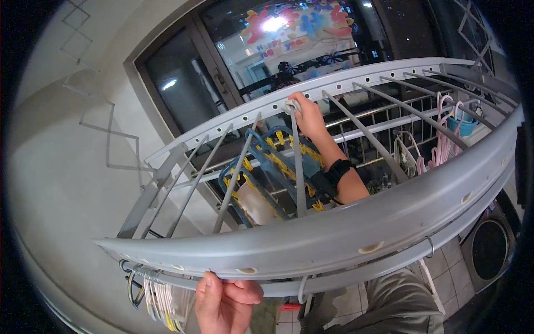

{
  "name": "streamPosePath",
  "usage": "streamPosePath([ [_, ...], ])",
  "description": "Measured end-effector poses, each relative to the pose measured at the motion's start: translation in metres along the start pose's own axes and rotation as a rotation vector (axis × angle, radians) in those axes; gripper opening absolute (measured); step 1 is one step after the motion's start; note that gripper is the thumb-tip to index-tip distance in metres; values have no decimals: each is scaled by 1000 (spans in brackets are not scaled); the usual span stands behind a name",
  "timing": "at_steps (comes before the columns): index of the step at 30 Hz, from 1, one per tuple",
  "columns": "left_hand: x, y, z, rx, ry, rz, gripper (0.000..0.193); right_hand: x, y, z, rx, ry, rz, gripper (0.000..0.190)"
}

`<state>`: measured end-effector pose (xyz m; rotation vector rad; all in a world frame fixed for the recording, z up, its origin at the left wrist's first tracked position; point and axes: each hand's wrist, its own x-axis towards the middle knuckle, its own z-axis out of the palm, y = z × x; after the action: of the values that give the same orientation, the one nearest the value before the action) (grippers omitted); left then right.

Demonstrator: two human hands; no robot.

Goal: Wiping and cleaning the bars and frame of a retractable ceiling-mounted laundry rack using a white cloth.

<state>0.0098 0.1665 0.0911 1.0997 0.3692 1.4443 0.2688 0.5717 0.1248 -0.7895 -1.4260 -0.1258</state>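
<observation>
A grey metal clothes-drying rack [292, 240] hangs across the view, with several thin rods running between its front and far rails. My left hand [227, 300] is at the underside of the front rail, thumb and curled fingers gripping its lower edge. My right arm reaches through between the rods, wearing a black wristband. The right hand [308, 115] pinches a crumpled grey-white cloth [291, 107] around the far end of one rod [298, 167], by the far rail [246, 118]. Parts of the cloth are hidden by the fingers.
Blue folding hangers with yellow clips [267, 167] hang beneath the rods. Pink hangers [442, 146] and a blue bucket [463, 123] are at right. White hangers [160, 300] hang on the lower bar at left. A front-loading washing machine [489, 250] stands lower right; a window [288, 46] lies beyond.
</observation>
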Motion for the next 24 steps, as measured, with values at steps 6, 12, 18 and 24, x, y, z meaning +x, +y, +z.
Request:
streamPosePath([
  [6, 2, 1, -7, 31, -37, 21, 34, -6, -7, 2, 79, 13, -28, 41],
  [12, 3, 2, -8, 17, -58, 8, 32, -21, -39, -18, 175, 1, -18, 37],
  [18, 2, 3, -10, 37, -29, 1, 31, -47, -62, -18, 245, -28, -82, 40],
  [24, 5, 3, -2, 27, 11, -19, 30, -72, -116, -65, 277, -35, -43, 36],
])
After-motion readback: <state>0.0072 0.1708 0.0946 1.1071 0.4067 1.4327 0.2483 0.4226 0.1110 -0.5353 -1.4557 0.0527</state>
